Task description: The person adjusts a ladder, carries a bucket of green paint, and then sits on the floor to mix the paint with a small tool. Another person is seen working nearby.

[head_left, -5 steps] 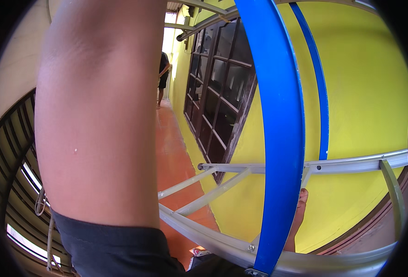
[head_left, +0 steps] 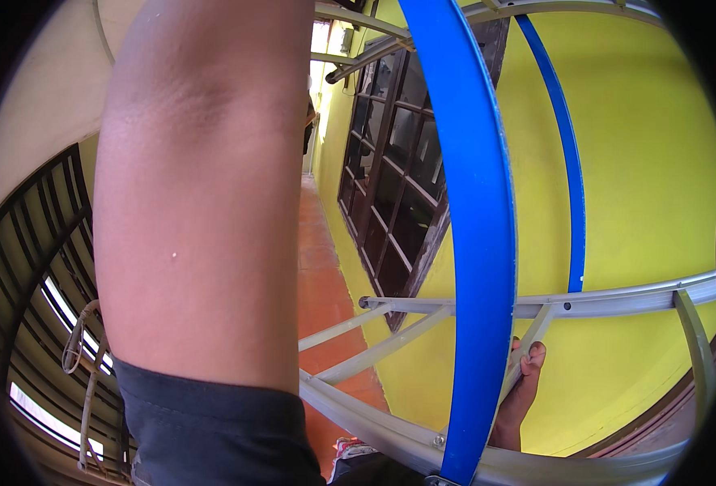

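A silver metal ladder [head_left: 390, 419] lies across my lower view, its rungs running between two long rails. My right hand [head_left: 526, 364] is closed round one of its rungs [head_left: 542, 321], just right of a wide blue bar [head_left: 481, 202]. The thumb and some fingertips show; part of the hand is behind the rung and the blue bar. My left arm [head_left: 200, 202], bare above a black sleeve [head_left: 212, 413], reaches up through the left half of the picture. Its hand is beyond the top edge.
Behind the ladder stands a yellow wall [head_left: 649, 162] with a dark-framed window [head_left: 398, 170]. A thinner blue bar [head_left: 564, 154] and more rails [head_left: 374, 61] are higher up. Dark metal bars [head_left: 34, 267] curve at the left. A person [head_left: 309, 121] stands far down the orange tiled walkway [head_left: 321, 243], mostly hidden.
My left arm and much of the background have shifted rightward in the picture. More of my right hand shows beside the blue bar. The distant person is now mostly covered by my arm.
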{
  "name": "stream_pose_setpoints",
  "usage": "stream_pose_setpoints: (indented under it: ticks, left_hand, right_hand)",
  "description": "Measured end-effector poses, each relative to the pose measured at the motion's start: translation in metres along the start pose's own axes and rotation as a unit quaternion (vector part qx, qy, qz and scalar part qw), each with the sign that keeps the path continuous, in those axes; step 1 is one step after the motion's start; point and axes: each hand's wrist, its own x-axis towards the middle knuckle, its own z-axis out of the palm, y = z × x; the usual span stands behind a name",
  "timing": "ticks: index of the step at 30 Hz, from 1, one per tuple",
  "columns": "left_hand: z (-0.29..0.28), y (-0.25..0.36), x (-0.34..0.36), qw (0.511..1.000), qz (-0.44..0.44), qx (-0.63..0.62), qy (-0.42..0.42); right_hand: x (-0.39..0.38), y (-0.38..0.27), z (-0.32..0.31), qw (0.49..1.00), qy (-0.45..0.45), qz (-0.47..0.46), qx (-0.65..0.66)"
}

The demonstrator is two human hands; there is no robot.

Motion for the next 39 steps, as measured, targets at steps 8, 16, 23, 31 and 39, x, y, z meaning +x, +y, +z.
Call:
stream_pose_setpoints:
  ticks: [8,16,23,31,39]
  left_hand:
    - [-0.007,-0.109,-0.021,0.999,0.004,0.014,0.028]
    - [-0.034,-0.268,-0.019,0.999,-0.015,0.025,0.039]
    - [-0.135,-0.414,-0.018,0.998,-0.008,-0.024,0.054]
    - [-0.133,-0.528,-0.048,0.998,-0.032,-0.044,0.024]
    - [-0.128,-0.65,-0.073,0.984,-0.115,-0.137,-0.017]
  right_hand:
    - [0.047,0.051,0.025,0.998,0.002,-0.04,-0.046]
    - [0.128,0.153,0.076,0.995,-0.003,-0.063,-0.073]
    - [0.188,0.254,0.189,0.992,0.026,-0.05,-0.115]
    - [0.256,0.325,0.208,0.982,0.09,-0.048,-0.16]
    - [0.317,0.395,0.231,0.973,0.125,-0.036,-0.193]
